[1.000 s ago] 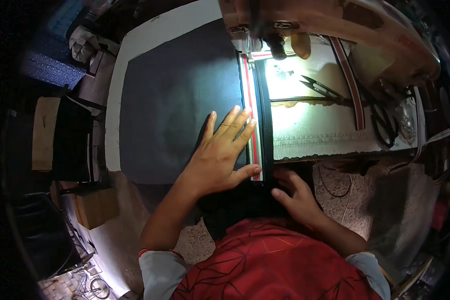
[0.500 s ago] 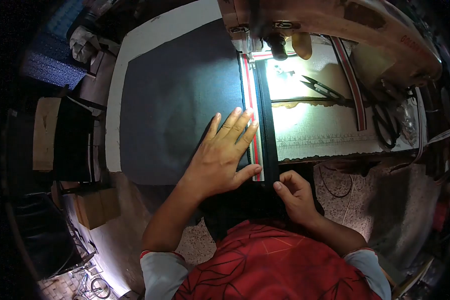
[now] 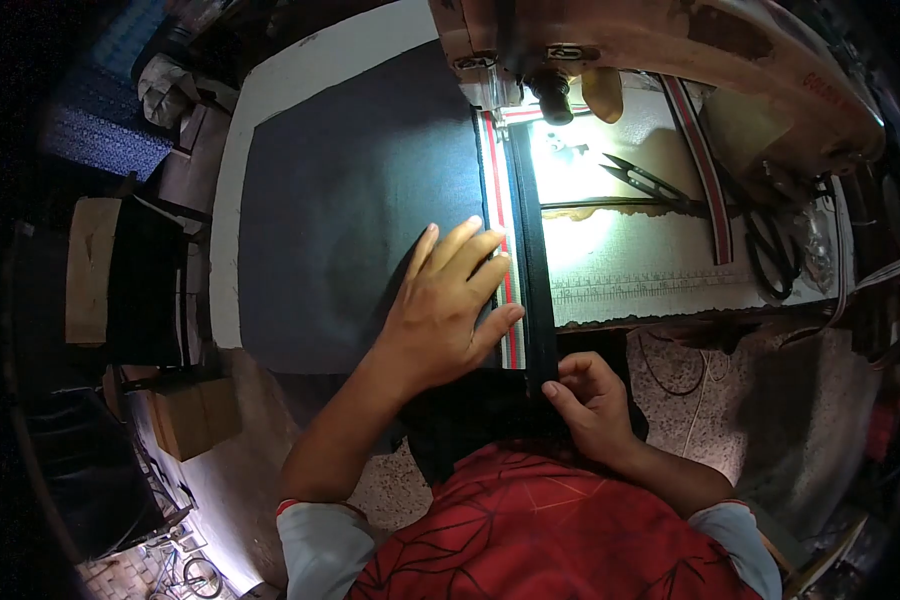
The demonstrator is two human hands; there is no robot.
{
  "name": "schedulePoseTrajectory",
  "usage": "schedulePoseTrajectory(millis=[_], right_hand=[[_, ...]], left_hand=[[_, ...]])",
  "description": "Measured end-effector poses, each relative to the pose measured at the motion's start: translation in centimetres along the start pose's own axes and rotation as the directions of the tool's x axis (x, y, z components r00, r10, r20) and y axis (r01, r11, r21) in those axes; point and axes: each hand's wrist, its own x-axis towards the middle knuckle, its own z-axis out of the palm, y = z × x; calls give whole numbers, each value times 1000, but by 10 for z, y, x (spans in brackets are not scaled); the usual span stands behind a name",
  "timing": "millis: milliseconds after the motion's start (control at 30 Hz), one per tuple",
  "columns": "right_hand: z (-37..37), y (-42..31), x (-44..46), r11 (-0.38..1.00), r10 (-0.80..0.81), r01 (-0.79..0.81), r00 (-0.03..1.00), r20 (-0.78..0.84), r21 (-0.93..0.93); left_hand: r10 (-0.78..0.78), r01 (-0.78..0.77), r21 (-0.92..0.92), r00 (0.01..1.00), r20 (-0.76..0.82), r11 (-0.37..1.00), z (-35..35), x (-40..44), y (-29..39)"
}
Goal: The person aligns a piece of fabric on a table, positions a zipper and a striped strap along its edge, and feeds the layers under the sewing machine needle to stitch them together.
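Dark grey fabric (image 3: 320,220) is spread over the sewing machine table. A white, red and grey striped ribbon (image 3: 502,200) runs along its right edge, with a black zipper tape (image 3: 536,260) beside it. My left hand (image 3: 440,305) lies open on the fabric, fingers a little apart, its fingertips and thumb at the ribbon. Closer to my body, my right hand (image 3: 588,400) pinches the lower end of the zipper tape between thumb and bent fingers. The strips' far ends lie under the sewing machine head (image 3: 550,85), where a lamp shines brightly.
Black thread snips (image 3: 645,180) lie right of the lit area, near another striped ribbon (image 3: 705,165). A printed ruler scale (image 3: 620,284) runs along the table's near side. Dark scissor handles (image 3: 770,255) sit at the right. A cardboard box (image 3: 195,418) stands at lower left.
The fabric and strips have shifted slightly toward me. My left thumb has moved up along the ribbon and its fingers have bent a little. My right hand has come slightly nearer my body.
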Motion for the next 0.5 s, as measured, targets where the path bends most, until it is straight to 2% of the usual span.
schedulePoseTrajectory(millis=[133, 200, 233, 300, 500], right_hand=[[-3, -1, -2, 1000, 7, -6, 1000, 30, -20], [-1, 0, -2, 1000, 2, -3, 1000, 31, 20], [-2, 2, -2, 1000, -1, 0, 999, 35, 20], [-4, 7, -3, 999, -15, 18, 998, 60, -44], [-5, -4, -8, 999, -47, 46, 996, 74, 11]], left_hand=[[-15, 9, -74, 996, -89, 997, -1, 18, 5], [-145, 132, -84, 973, -178, 988, 6, 28, 7], [-147, 134, -81, 972, -181, 988, 10, 35, 8], [-201, 215, 8, 926, -318, 977, 16, 46, 6], [-209, 198, -71, 889, -407, 978, 28, 51, -8]])
